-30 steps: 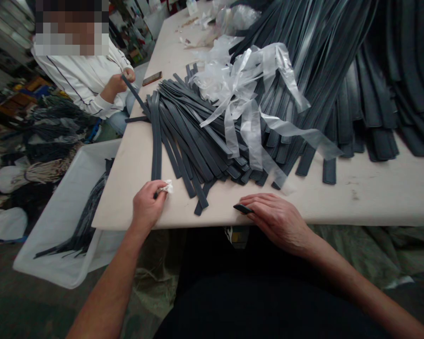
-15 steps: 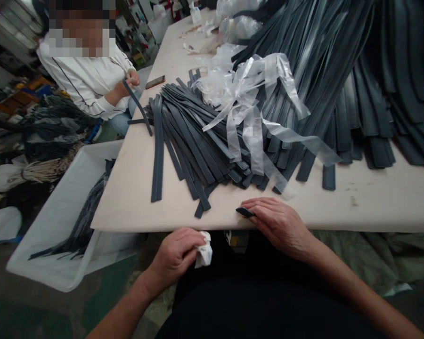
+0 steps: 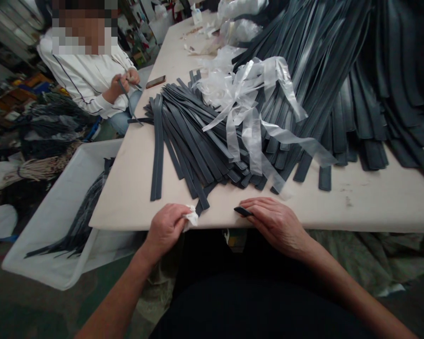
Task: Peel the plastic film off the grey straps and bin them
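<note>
Pinched in my left hand (image 3: pixel 167 229) is a crumpled white cloth or tissue (image 3: pixel 191 216), close to the end of a dark strap in the pile. At the table's front edge, my right hand (image 3: pixel 273 220) is closed around a dark grey strap (image 3: pixel 242 211); only its tip pokes out past my fingers, and the rest is hidden. Beyond both hands a fanned pile of dark flat straps (image 3: pixel 194 146) lies on the pale table (image 3: pixel 127 188). Clear plastic strips (image 3: pixel 252 141) are draped over part of that pile.
A larger heap of dark straps (image 3: pixel 325 94) fills the right of the table. Below its left edge stands a white bin (image 3: pixel 45 240) with dark strips inside. A phone (image 3: pixel 156 81) lies near a seated co-worker in a white jacket (image 3: pixel 88 80), who handles a thin dark strip.
My left hand has moved up and slightly left with the white cloth, from below the table edge to over it. My right hand keeps its grip. The co-worker's strip has shifted.
</note>
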`<control>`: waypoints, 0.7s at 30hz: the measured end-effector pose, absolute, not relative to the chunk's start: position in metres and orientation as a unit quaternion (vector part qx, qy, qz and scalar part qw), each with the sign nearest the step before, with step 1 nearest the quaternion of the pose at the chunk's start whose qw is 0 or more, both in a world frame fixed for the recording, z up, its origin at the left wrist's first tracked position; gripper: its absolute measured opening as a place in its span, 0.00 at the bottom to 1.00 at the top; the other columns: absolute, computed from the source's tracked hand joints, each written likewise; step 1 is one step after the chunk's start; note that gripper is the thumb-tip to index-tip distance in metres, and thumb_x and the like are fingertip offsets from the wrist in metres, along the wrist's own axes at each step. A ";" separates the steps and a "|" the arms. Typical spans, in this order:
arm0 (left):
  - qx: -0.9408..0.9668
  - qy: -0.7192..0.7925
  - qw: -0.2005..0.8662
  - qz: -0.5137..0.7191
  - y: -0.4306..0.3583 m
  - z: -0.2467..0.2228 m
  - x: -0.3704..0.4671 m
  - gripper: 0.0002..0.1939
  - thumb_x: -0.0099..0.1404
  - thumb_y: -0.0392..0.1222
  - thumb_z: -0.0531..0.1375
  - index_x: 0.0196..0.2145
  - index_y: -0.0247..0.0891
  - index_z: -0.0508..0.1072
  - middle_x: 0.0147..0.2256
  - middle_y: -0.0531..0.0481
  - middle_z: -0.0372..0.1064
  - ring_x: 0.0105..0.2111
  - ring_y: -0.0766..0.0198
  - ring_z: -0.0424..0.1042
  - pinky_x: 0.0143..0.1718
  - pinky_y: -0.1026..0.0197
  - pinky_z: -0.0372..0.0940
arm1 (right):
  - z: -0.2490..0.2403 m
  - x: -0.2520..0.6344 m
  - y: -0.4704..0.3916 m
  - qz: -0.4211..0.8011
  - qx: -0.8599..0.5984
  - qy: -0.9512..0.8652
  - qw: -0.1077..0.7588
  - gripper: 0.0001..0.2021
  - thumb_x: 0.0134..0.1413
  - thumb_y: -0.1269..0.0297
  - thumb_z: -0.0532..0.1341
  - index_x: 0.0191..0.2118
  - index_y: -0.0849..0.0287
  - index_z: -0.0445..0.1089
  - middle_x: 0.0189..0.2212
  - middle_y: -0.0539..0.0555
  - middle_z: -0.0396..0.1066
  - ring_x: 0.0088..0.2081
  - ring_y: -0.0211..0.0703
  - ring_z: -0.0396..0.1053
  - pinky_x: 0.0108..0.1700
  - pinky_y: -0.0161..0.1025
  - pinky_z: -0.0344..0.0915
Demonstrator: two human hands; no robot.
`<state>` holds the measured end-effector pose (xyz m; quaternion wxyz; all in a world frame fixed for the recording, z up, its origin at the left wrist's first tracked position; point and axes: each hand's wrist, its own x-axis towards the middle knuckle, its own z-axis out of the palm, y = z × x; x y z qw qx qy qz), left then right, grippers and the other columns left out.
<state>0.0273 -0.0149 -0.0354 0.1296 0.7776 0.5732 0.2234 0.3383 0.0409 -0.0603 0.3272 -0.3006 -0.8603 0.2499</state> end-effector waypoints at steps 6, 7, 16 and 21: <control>0.759 0.526 0.283 0.259 -0.064 -0.024 0.060 0.09 0.65 0.34 0.58 0.38 0.42 0.77 0.36 0.50 0.79 0.38 0.61 0.77 0.52 0.53 0.68 | -0.061 0.339 0.041 0.261 -0.299 -0.861 0.317 0.09 0.67 0.70 0.54 0.43 0.60 0.72 0.43 0.58 0.78 0.46 0.48 0.76 0.50 0.46 0.71; 0.705 0.572 0.292 0.302 -0.061 -0.021 0.055 0.07 0.65 0.36 0.58 0.39 0.41 0.77 0.36 0.50 0.80 0.37 0.61 0.78 0.48 0.56 0.70 | -0.061 0.339 0.041 0.265 -0.296 -0.862 0.316 0.09 0.67 0.70 0.54 0.43 0.60 0.72 0.43 0.58 0.78 0.47 0.48 0.76 0.50 0.46 0.71; 0.526 0.729 0.272 0.344 0.043 -0.036 -0.005 0.13 0.54 0.46 0.62 0.36 0.37 0.76 0.30 0.48 0.78 0.31 0.57 0.76 0.34 0.59 0.70 | -0.061 0.340 0.040 0.255 -0.299 -0.862 0.320 0.08 0.67 0.70 0.54 0.42 0.59 0.71 0.43 0.58 0.78 0.46 0.47 0.76 0.50 0.45 0.70; 0.633 0.711 0.136 0.276 0.044 -0.042 -0.014 0.20 0.52 0.32 0.56 0.42 0.40 0.78 0.41 0.47 0.78 0.42 0.55 0.75 0.48 0.54 0.68 | -0.063 0.340 0.040 0.269 -0.298 -0.858 0.321 0.09 0.67 0.70 0.54 0.43 0.59 0.71 0.43 0.58 0.78 0.48 0.47 0.75 0.51 0.45 0.70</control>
